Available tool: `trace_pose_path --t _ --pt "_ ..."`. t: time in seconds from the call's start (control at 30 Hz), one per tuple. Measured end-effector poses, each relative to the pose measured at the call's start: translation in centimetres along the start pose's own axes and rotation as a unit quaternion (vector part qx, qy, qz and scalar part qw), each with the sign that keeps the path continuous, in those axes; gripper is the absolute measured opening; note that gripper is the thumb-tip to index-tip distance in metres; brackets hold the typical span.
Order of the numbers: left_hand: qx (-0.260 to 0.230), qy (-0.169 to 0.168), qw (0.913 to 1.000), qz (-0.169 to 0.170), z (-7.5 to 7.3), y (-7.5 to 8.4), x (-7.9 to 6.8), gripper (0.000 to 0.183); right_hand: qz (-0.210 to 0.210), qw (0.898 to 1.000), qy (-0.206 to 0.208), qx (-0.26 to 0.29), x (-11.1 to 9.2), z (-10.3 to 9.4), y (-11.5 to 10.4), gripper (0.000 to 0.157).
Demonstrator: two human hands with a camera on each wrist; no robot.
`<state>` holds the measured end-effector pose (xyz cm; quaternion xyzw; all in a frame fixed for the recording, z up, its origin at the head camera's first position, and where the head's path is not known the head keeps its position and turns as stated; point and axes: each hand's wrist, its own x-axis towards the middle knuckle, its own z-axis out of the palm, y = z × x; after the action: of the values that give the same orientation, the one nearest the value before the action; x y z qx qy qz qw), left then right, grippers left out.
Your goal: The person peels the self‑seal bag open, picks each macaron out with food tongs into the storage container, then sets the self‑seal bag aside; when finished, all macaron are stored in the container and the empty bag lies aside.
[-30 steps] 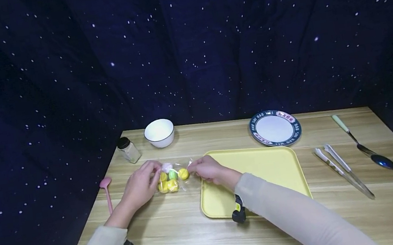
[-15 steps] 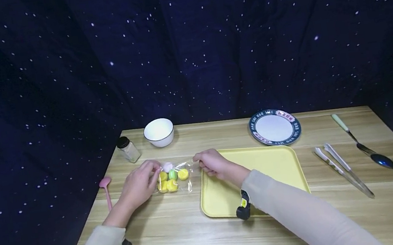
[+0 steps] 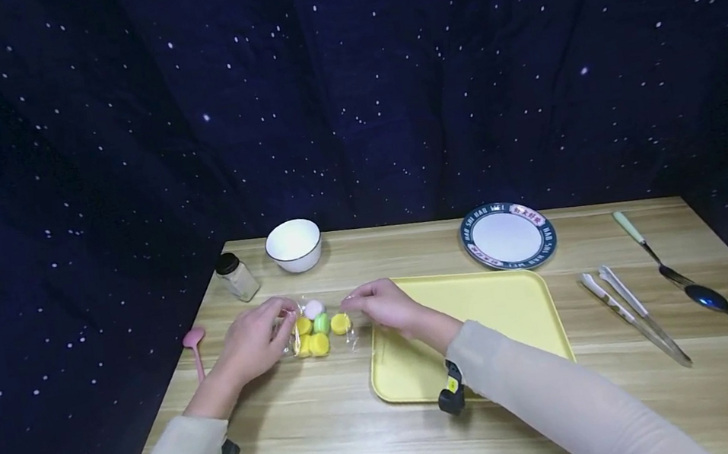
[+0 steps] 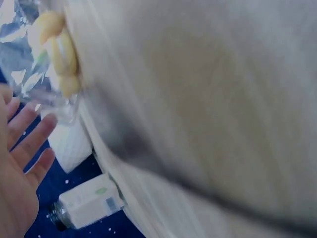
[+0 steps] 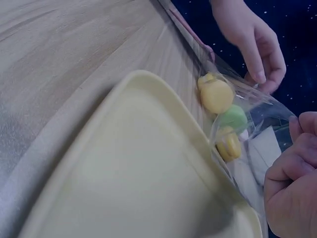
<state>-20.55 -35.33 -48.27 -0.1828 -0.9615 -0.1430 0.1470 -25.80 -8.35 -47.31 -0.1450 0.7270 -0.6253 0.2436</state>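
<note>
A clear plastic bag of macarons lies left of the yellow tray. Through the film I see several yellow macarons, a green macaron and a pale lilac macaron. My left hand pinches the bag's left end between thumb and index finger. In the left wrist view its other fingers spread loosely beside the film. At the bag's right end, above the tray's left edge, my right hand pinches the film; its curled fingers show in the right wrist view.
Behind the bag stand a white bowl and a jar with a black lid. A pink spoon lies far left. On the right are a rimmed plate, white-handled utensils, a fork and a dark spoon.
My right hand moved right, stretching the bag's film flat, then came back left a little, and the film slackened. The macarons shifted slightly. My left hand stayed nearly in place.
</note>
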Motion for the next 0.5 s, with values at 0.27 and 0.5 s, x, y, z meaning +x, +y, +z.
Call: trace_pose_path --t 0.27,0.5 --pt "0.028 -0.030 0.9981 0.045 -0.2 -1.3 0.6 0.028 0.010 1.000 0.007 0.003 0.0 -0.1 -0.1 0.022" --pt "0.039 -0.016 0.9975 0.058 0.1 -1.3 0.7 0.012 0.002 1.000 0.007 -0.012 -0.1 -0.1 -0.6 0.022"
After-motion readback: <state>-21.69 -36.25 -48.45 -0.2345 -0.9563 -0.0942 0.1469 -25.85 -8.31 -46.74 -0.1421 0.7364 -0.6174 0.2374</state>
